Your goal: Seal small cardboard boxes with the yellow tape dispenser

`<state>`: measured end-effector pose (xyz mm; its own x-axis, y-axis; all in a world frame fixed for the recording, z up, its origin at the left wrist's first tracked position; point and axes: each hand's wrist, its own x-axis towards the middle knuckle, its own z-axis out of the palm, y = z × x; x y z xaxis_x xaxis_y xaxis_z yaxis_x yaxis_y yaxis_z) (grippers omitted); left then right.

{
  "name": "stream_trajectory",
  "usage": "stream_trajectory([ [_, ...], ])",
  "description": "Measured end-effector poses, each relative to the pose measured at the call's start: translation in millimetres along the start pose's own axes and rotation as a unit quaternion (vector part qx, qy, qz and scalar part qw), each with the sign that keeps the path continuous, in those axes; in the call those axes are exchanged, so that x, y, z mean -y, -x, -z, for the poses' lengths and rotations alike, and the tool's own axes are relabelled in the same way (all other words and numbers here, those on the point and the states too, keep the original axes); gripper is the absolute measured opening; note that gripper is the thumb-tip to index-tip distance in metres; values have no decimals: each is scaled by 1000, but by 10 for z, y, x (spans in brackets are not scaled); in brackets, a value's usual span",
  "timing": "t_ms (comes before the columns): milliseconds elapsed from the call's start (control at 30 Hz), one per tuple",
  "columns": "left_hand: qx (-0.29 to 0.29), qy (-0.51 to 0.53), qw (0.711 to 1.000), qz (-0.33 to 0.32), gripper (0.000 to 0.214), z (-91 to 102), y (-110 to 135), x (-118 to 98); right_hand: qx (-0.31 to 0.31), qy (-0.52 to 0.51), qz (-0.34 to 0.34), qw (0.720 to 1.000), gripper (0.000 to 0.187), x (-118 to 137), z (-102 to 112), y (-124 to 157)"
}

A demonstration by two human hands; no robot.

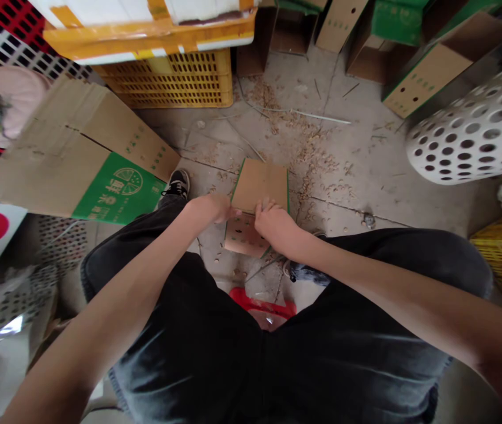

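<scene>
Bending over a small card piece held low between the knees, brown and stiff, with a thin green edge and little round holes in the part nearest the body. Showing a bend across its middle, right by the hands, but still lying mostly flat, with no walls standing up yet. Resting the left hand at the card's edge, fingers stretched out and touching, with no way to tell if they grip or only press. Curling the right hand over the same card, fingers bent down in a firm hold. Lying off to the left, a big card sheet, also flat, with long fold lines, small holes and a green printed panel. Standing far off at the top right, brown boxes with green sides, already in box shape, tops open. Sitting near the top, a yellow plastic crate full of square holes. Bulging in from the right, a round white basket with big round holes. Spreading over the rough grey floor, dry pale scraps and thin sticks. Showing below the hands, dark shorts, one black shoe and the shiny edge of a red plastic seat.
</scene>
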<state>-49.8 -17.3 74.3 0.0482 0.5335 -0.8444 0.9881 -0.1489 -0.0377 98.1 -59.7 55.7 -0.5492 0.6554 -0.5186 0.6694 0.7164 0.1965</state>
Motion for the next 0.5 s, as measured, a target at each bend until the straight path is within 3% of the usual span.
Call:
stream_trajectory([
  [500, -6, 8, 1000, -9, 76, -81, -185, 97, 11, -22, 5, 1000, 56, -46, 25, 10],
])
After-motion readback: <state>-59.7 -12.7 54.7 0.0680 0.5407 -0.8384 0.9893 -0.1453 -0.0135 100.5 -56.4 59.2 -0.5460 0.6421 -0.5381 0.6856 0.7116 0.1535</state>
